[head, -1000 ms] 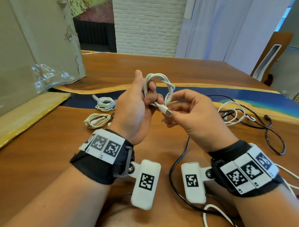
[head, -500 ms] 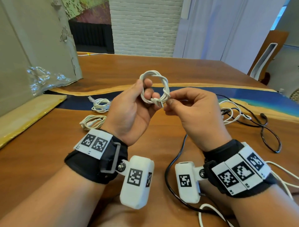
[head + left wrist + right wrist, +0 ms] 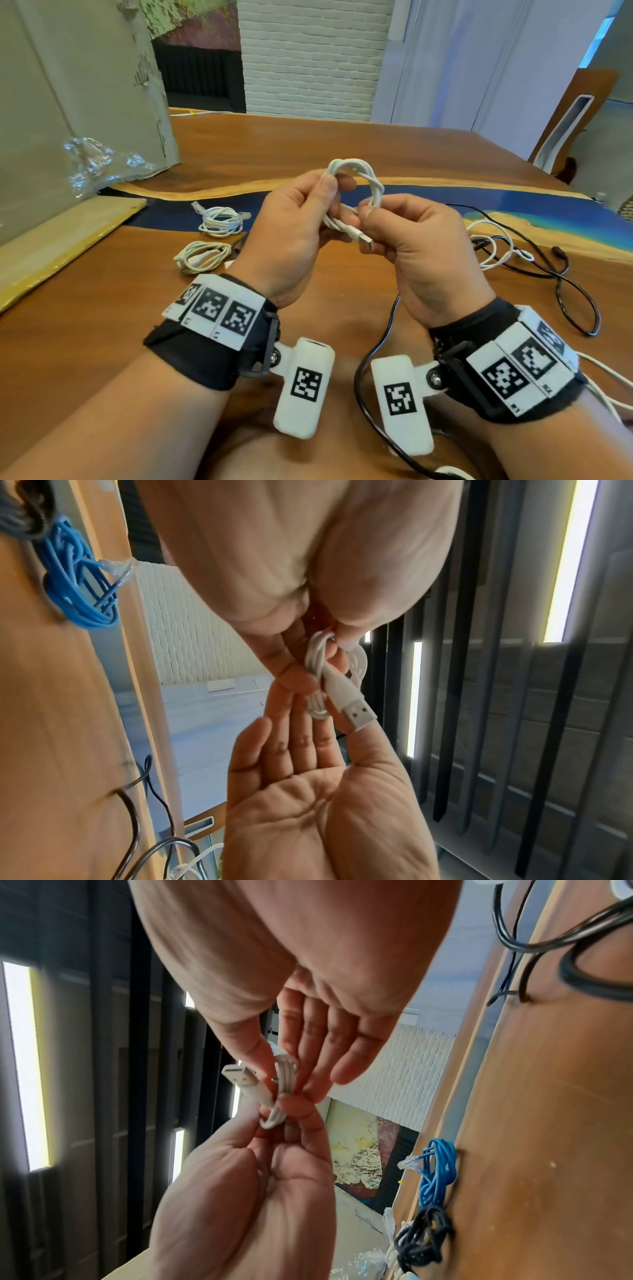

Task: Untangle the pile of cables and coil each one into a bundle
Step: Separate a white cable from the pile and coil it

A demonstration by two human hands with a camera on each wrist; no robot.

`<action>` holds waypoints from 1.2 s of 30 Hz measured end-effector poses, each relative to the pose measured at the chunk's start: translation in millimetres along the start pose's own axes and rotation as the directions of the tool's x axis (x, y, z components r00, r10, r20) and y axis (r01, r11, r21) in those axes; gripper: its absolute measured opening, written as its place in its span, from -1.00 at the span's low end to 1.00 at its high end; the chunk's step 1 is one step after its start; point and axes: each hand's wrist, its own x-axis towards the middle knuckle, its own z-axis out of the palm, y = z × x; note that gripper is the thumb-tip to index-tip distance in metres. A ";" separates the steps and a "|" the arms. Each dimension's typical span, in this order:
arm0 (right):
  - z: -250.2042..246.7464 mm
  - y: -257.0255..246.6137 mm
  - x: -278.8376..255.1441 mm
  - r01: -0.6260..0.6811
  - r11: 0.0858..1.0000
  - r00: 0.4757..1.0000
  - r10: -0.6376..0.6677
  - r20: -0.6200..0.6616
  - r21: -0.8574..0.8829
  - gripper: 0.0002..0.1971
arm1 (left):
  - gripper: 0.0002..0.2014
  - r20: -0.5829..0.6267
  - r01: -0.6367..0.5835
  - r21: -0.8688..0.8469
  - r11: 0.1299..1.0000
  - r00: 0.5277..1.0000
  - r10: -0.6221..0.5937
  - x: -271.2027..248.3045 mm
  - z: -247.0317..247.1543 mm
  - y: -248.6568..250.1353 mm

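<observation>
A white USB cable (image 3: 371, 183) is wound into a small coil and held up above the wooden table (image 3: 102, 325). My left hand (image 3: 337, 202) pinches the coil's left side between thumb and fingers. My right hand (image 3: 364, 219) pinches the strands by the loose end, with the USB plug (image 3: 364, 241) sticking out below toward me. The left wrist view shows the plug (image 3: 358, 714) lying against my right thumb and the coil (image 3: 316, 693) beside it. In the right wrist view the plug (image 3: 240, 1076) points left, next to the pinched strands (image 3: 284, 1074).
Two white coiled bundles (image 3: 221, 221) (image 3: 203, 257) lie left of my hands. A tangle of black and white cables (image 3: 507, 246) spreads at the right, and a black cable (image 3: 376, 342) runs under my right wrist. Blue (image 3: 438, 1175) and black (image 3: 424, 1237) bundles lie on the table. A cardboard box (image 3: 68, 102) stands at the far left.
The plug end, held in front of the coil a second ago, went up against the coil and now sticks out beneath it. Both hands stayed on the cable.
</observation>
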 end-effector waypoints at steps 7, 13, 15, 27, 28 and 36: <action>3.8 -2.6 2.2 0.105 0.994 0.994 -0.104 -0.014 0.027 -0.49 | -0.77 -0.162 -0.033 0.248 0.968 0.984 0.075 2.5 -6.0 0.1; 2.3 -3.5 1.6 0.065 0.978 0.976 -0.103 0.194 0.196 -0.53 | -0.75 -0.126 0.145 0.095 0.985 0.983 -0.133 1.8 -5.7 1.0; 0.5 -4.9 2.1 0.014 0.967 0.965 -0.079 0.248 0.255 -0.51 | -0.75 -0.078 0.210 0.008 0.978 0.975 -0.209 1.3 -3.6 1.2; -6.2 -7.4 3.3 0.054 0.996 0.947 -0.074 0.314 0.072 -0.19 | -0.77 -0.067 0.279 -0.081 0.957 0.956 -0.285 3.2 -9.5 4.1; -6.9 -7.9 4.1 0.081 0.996 0.957 -0.088 0.278 0.035 -0.21 | -0.77 -0.090 0.262 -0.088 0.961 0.959 -0.269 3.9 -11.2 5.3; -16.1 -7.4 6.7 0.132 0.981 0.960 -0.089 0.267 -0.145 -0.45 | -0.80 -0.105 0.168 0.025 0.986 0.981 -0.164 2.7 -10.5 6.0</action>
